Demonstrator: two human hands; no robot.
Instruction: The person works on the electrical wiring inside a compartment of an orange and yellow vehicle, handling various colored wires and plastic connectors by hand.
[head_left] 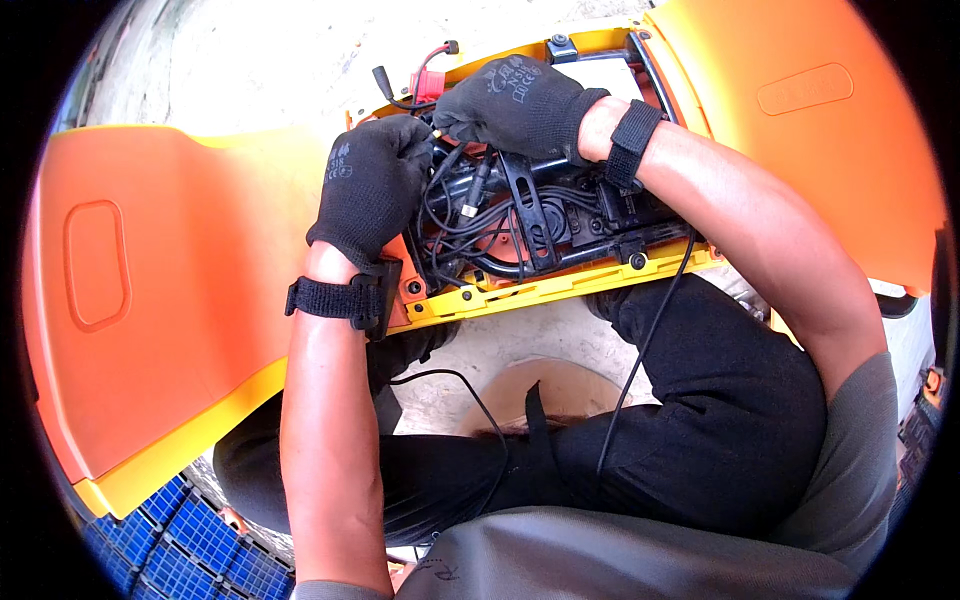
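Head view: looped black cables (490, 222) inside a yellow frame (520, 293)

Thin and dark, the cables cross in loose tangles, one wearing a pale connector sleeve (469, 210). Above their left end, the gloved fingers of my left hand (372, 185) and right hand (515, 105) curl inward, close together. A tiny brass-coloured tip (437, 134) shows between them; I cannot tell how tightly either set is closed or which one grips it. Just beyond sits a red connector (428, 86). Orange panels (200, 260) flank the frame.
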